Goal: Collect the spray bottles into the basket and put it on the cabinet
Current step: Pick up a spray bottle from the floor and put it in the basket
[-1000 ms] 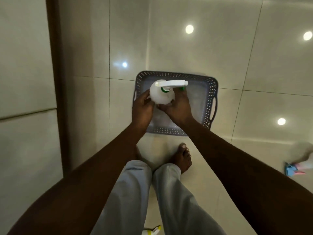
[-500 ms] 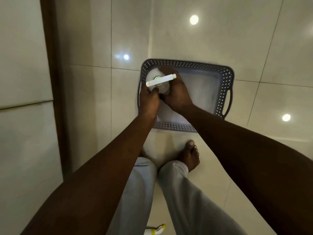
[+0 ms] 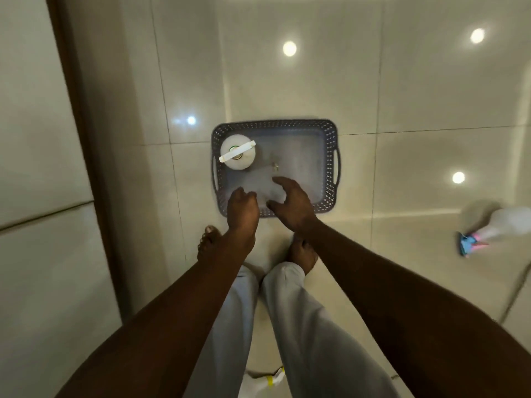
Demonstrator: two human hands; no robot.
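A grey perforated basket (image 3: 330, 139) sits on the tiled floor in front of my feet. A white spray bottle (image 3: 237, 153) with a white trigger head stands upright in its far left corner. My left hand (image 3: 241, 209) hovers over the basket's near rim with loosely curled fingers and holds nothing. My right hand (image 3: 291, 203) is beside it, fingers spread and empty. A second spray bottle (image 3: 500, 222), pale with a blue and pink head, lies on the floor at the right. A third bottle (image 3: 265, 382) with a yellow band shows between my legs at the bottom edge.
A cabinet front (image 3: 34, 196) with a dark brown edge strip (image 3: 86, 168) runs along the left side. The floor (image 3: 373, 81) is glossy cream tile with ceiling lights mirrored in it. My bare feet stand just behind the basket.
Both hands let go of the white bottle, which now stands in the basket's far left corner. They have drawn back toward me to the near rim.
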